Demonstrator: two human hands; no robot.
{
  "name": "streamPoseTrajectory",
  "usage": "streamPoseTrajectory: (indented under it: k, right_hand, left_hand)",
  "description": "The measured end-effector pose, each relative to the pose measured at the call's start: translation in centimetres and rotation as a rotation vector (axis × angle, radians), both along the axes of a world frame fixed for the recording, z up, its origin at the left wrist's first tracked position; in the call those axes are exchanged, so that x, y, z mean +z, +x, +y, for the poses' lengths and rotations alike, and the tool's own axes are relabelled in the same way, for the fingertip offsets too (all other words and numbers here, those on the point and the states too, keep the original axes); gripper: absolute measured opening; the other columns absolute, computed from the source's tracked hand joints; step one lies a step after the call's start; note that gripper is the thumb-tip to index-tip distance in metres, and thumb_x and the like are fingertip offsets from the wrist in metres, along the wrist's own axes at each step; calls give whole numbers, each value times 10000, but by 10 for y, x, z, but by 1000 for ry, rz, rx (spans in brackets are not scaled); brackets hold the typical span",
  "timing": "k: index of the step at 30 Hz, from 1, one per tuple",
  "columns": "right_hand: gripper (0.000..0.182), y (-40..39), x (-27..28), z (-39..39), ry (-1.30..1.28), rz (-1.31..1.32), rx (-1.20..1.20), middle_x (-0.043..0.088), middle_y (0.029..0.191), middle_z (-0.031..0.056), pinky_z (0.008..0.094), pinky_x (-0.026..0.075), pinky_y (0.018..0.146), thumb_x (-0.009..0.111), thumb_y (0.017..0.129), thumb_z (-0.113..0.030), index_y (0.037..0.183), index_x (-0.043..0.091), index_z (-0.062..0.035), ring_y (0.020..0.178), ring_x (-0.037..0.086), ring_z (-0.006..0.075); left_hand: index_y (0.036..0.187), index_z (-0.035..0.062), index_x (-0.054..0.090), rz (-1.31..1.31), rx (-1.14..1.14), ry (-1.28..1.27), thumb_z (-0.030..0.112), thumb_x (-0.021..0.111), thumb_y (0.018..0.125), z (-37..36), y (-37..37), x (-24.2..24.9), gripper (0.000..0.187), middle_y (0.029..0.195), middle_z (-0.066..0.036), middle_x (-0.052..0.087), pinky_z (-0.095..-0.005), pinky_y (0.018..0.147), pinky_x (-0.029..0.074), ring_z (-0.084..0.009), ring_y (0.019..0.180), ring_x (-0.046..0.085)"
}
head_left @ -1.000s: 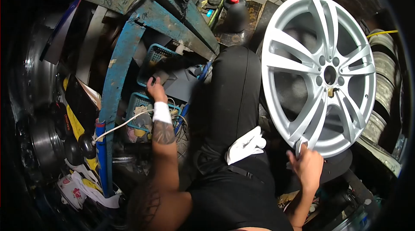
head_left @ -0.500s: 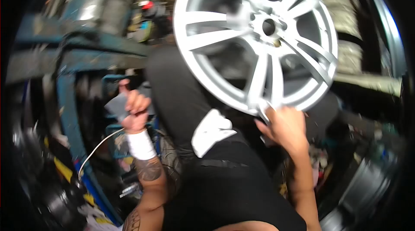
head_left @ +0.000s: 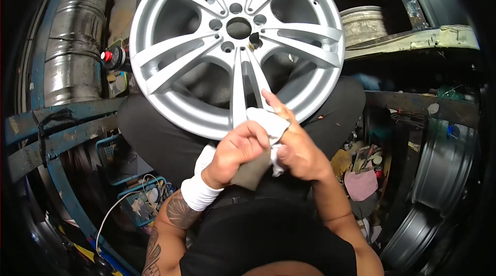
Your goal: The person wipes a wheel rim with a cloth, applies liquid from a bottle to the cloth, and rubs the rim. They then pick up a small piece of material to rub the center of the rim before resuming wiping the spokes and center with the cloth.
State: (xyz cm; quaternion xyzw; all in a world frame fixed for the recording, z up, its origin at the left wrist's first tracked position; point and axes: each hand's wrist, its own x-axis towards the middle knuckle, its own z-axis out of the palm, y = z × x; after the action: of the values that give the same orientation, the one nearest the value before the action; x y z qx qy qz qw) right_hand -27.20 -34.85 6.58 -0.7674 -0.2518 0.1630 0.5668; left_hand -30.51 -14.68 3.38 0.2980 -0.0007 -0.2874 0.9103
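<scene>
A silver alloy wheel rim (head_left: 248,69) with paired spokes rests across my lap, face up. My left hand (head_left: 238,148), with a white band at its wrist, is closed on a grey-brown sheet (head_left: 253,171) that looks like sandpaper. Close beside it, my right hand (head_left: 304,153) grips a white cloth (head_left: 268,123), its index finger stretched toward a spoke. The cloth lies between both hands, in front of the wheel's near edge. More white fabric (head_left: 205,158) shows behind my left wrist. Part of the sheet is hidden by my fingers.
Blue metal frames (head_left: 67,116) stand on the left, near blue baskets (head_left: 142,198) of small items. Other rims (head_left: 442,167) stack at right. A red-capped black container (head_left: 111,58) sits left of the wheel. A pink piece (head_left: 360,184) lies low right.
My left hand has come from the far left to the middle with the sheet. My right hand has left the wheel's edge and meets it. The view has shifted, placing the wheel further left.
</scene>
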Motion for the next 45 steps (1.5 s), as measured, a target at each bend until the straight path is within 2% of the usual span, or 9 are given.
streamPoseTrajectory:
  k: [1, 5, 14, 18, 22, 24, 27, 32, 45]
  right_hand:
    - [666, 6, 4, -9, 8, 20, -8, 263, 1619, 331, 496, 241, 1203, 512, 1018, -561, 1293, 632, 33, 1472, 312, 474]
    - [152, 13, 12, -27, 53, -58, -423, 652, 1320, 256, 389, 482, 1029, 737, 863, -78, 924, 710, 58, 1170, 667, 316]
    - [626, 62, 21, 3, 263, -275, -381, 576, 1369, 241, 396, 520, 966, 937, 712, -229, 1173, 561, -34, 1165, 640, 304]
    - [247, 85, 25, -1, 148, 81, -26, 648, 1292, 189, 288, 503, 852, 857, 772, -43, 857, 626, -34, 970, 629, 143]
    - [141, 125, 32, -24, 594, 257, -159, 695, 1137, 274, 400, 536, 949, 683, 915, -56, 879, 550, -26, 1034, 687, 280]
    - [144, 162, 35, -32, 548, 179, -189, 731, 1037, 183, 323, 522, 909, 687, 946, -97, 901, 587, -4, 970, 676, 167]
    - [141, 216, 21, -36, -61, -205, -207, 716, 904, 66, 273, 515, 769, 721, 927, -77, 882, 613, 0, 852, 634, 94]
    - [192, 268, 0, -23, -569, -567, 91, 682, 912, 67, 354, 539, 664, 803, 838, -129, 973, 681, -70, 778, 677, 283]
    - [167, 302, -42, -8, -719, -768, 310, 686, 912, 41, 366, 494, 758, 811, 831, -194, 989, 786, -146, 811, 658, 226]
  left_hand:
    - [1145, 68, 553, 147, -15, -353, 135, 544, 1042, -2, 10, 8, 124, 817, -22, 533, -222, 654, 378, -92, 668, 451]
    - [1299, 91, 464, 349, -16, -432, 145, 502, 1049, 5, 41, 8, 258, 801, -6, 461, -204, 639, 371, -88, 655, 404]
    - [1314, 73, 549, 607, -136, -308, 172, 518, 1061, -13, 67, 10, 274, 838, -45, 566, -235, 631, 466, -128, 673, 513]
    - [1249, 51, 561, 483, -311, -497, 226, 496, 1076, -21, 84, -6, 255, 845, -14, 580, -228, 627, 464, -109, 690, 535]
    - [1361, 68, 480, 443, -424, -350, 251, 438, 1100, -24, 98, -9, 321, 823, -87, 590, -235, 598, 430, -119, 646, 505]
    - [1381, 37, 438, 336, -536, -411, 278, 479, 1087, -24, 98, -18, 382, 833, -93, 566, -240, 629, 441, -130, 694, 525]
    - [1391, 27, 409, 206, -642, -382, 273, 491, 1084, -22, 87, -27, 401, 775, -55, 528, -213, 585, 350, -87, 634, 429]
    - [1386, 35, 453, 118, -738, -161, 199, 547, 1043, -9, 91, -16, 391, 805, 10, 567, -169, 577, 330, -19, 634, 439]
    - [1292, 84, 530, -139, -713, -56, 186, 570, 1050, 1, 88, -19, 266, 759, 45, 461, -241, 702, 375, -49, 736, 426]
